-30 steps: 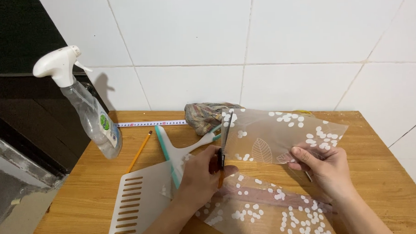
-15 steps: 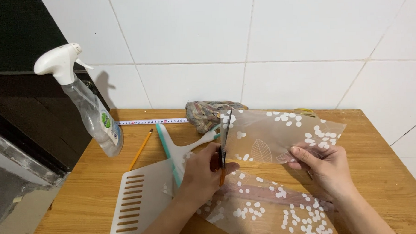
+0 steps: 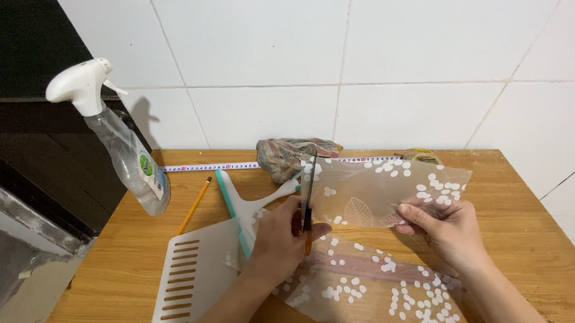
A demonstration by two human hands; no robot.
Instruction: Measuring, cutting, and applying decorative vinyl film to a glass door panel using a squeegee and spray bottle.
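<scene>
Our left hand (image 3: 278, 235) grips a pair of scissors (image 3: 308, 196), blades pointing up against the edge of a frosted plastic sheet (image 3: 378, 190) with white dots, which our right hand (image 3: 446, 226) pinches and holds lifted above the bench (image 3: 113, 282). Left of the hands lie a white squeegee (image 3: 244, 207), a slotted white plastic tool (image 3: 189, 273), a pencil (image 3: 195, 205) and a spray bottle (image 3: 124, 148); a crumpled rag (image 3: 287, 155) sits on a tape measure (image 3: 211, 167) by the wall.

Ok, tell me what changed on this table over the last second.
Very little. The left hand keeps its grip on the scissors, blades upright in the translucent spotted film; any advance along the cut is too slight to tell. The right hand still holds the film's raised edge. Spray bottle, pencil, squeegee, tape measure and cloth stayed put.
</scene>
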